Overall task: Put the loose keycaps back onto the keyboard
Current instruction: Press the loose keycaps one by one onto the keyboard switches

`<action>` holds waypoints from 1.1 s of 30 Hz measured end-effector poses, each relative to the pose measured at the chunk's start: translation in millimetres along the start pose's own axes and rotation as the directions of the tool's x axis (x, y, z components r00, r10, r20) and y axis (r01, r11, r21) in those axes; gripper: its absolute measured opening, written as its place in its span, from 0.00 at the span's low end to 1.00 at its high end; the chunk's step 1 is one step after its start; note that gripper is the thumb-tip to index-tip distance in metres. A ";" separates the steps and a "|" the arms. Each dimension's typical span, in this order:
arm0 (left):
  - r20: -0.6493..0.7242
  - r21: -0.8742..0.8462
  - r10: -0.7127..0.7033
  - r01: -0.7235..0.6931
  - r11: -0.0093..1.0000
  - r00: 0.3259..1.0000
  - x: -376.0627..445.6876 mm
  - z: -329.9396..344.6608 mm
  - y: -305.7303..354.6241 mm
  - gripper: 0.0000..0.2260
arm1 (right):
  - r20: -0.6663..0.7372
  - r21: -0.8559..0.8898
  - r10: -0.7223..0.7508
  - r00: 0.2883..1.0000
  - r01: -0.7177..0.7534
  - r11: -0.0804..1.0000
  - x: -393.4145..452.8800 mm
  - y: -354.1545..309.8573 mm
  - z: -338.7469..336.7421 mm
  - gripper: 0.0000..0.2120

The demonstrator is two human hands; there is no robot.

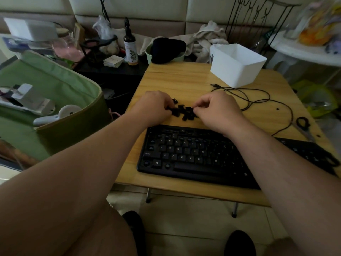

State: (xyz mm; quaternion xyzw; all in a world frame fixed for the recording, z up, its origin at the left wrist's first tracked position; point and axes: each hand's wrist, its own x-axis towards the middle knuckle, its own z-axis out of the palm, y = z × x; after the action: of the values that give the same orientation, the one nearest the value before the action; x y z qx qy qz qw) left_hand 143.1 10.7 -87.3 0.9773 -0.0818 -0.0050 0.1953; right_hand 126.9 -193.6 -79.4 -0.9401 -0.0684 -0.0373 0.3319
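Here, a small heap of loose black plastic keycaps (184,112) lies on the pale wooden tabletop (184,80), just beyond the far edge of the black full-size keyboard (193,156). Several sockets on that keyboard show bare round stems where caps are missing, mostly along its left side and top row.

I judge the caps to be light, stiff and a little slick, easy to flick away if nudged. Each is best pinched by two opposite side walls, printed face up, so it can be pressed straight down on a stem.

My left hand (156,108) rests at the left edge of the heap with its fingers curled down into the caps; they seem to pinch one, though the grip itself is hidden beneath the knuckles. My right hand (217,109) sits at the right edge, thumb and forefinger drawn together on a cap at the heap's rim, the other fingers curled.

Further out, a thin black cable (258,100) loops across the table, a white rectangular plastic box (238,65) stands open at the far right, and black-handled scissors (303,126) lie near the right edge.
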 end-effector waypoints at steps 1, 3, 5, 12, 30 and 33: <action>0.001 -0.013 -0.007 0.007 1.000 1.000 -0.8 -0.4 -0.7 0.11 | 0.001 0.001 -0.003 1.000 0.003 1.000 -0.2 0.6 -1.2 0.06; -0.002 -0.090 -0.047 0.047 0.995 0.999 -3.6 -1.8 -2.4 0.13 | 0.007 0.008 -0.013 1.000 0.013 1.000 -1.8 0.5 -4.1 0.06; 0.006 -0.222 -0.091 0.090 0.971 0.996 -8.0 -5.6 -3.3 0.16 | 0.033 0.023 -0.037 0.999 0.036 0.999 -5.0 -0.8 -6.3 0.05; 0.164 -0.743 0.069 0.077 0.664 0.984 -29.5 -17.2 8.7 0.23 | 0.097 0.085 -0.268 0.958 0.260 0.962 -25.2 -7.6 -7.8 0.18; 0.307 -0.903 0.266 0.191 0.385 0.914 -38.8 -22.9 17.0 0.22 | -0.036 0.123 -0.350 0.936 0.351 0.928 -44.1 -4.1 -27.8 0.12; 0.320 -0.913 0.278 0.216 0.347 0.906 -39.3 -22.5 19.3 0.22 | -0.098 0.143 -0.345 0.934 0.356 0.923 -45.2 -3.4 -24.9 0.11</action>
State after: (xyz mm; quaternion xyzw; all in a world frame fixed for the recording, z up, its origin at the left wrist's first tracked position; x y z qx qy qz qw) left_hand 102.2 8.0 -60.0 0.6594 -0.1232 -0.2580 0.6953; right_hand 81.1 -211.4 -63.2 -0.8813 -0.2263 -0.1238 0.3959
